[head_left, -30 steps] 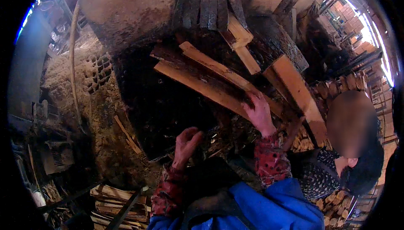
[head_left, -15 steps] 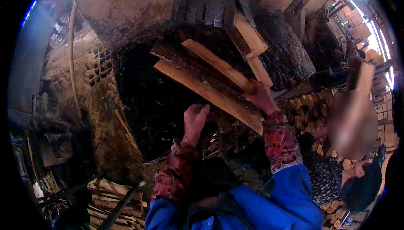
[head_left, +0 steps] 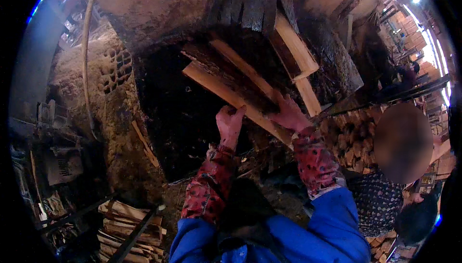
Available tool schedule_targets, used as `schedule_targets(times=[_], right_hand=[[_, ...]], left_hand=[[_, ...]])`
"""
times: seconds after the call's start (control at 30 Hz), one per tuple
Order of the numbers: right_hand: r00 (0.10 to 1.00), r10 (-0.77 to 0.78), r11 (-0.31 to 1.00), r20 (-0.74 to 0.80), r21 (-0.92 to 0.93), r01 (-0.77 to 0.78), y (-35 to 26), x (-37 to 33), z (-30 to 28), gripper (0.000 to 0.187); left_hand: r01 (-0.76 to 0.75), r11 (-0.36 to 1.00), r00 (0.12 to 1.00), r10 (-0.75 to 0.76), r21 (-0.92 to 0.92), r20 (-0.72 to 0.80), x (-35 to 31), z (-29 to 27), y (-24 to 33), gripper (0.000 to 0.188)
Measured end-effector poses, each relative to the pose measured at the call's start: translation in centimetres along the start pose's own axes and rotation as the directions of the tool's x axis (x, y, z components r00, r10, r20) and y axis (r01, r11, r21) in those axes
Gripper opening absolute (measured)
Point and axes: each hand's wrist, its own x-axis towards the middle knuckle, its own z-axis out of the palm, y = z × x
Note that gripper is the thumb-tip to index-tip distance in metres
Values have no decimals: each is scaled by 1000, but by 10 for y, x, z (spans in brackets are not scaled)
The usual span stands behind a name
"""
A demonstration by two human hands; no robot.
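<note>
Pale split wood, backed with rough dark bark, is seen in a long bark-edged slab [head_left: 224,88] that is slanted over a dark opening [head_left: 168,113], its near end placed between the two forearms. Beside the slab, on its far side, a narrow split board [head_left: 243,64] is laid nearly parallel. The lower end of this narrow split board is held in the grip of the right hand [head_left: 290,113], and the near part of the slab is covered by the same hand. The left hand [head_left: 230,124] is brought up to the slab's near edge; its fingers are curled into a narrow grip, but whether the edge is pinched there cannot be told. Both forearms are covered by red sleeves [head_left: 208,183] with dark spots, above blue clothing [head_left: 320,231]. To the right, a broader pale plank [head_left: 299,51] is propped beneath dark hanging strips [head_left: 250,7]. At lower left, split firewood [head_left: 125,215] is stacked behind a dark bar [head_left: 137,234]; more firewood [head_left: 349,140] is piled at right, near a co-worker [head_left: 375,200] who is dressed in a spotted top.
</note>
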Motion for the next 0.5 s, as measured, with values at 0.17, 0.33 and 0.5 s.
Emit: schedule_targets(times=[0.17,0.33,0.5], right_hand=[[997,77,991,26,-109,-74,-23,-14,5,95],[995,99,987,2,-129,-98,-67,-35,18,90],[997,59,998,-46,-6,-59,-94,-56,42,89]], left_hand=[[80,997,997,-80,4,19,-4,-5,18,35],[111,989,993,-108,-102,39,0,-34,14,28],[61,994,998,-63,-91,-15,-21,-63,35,26]])
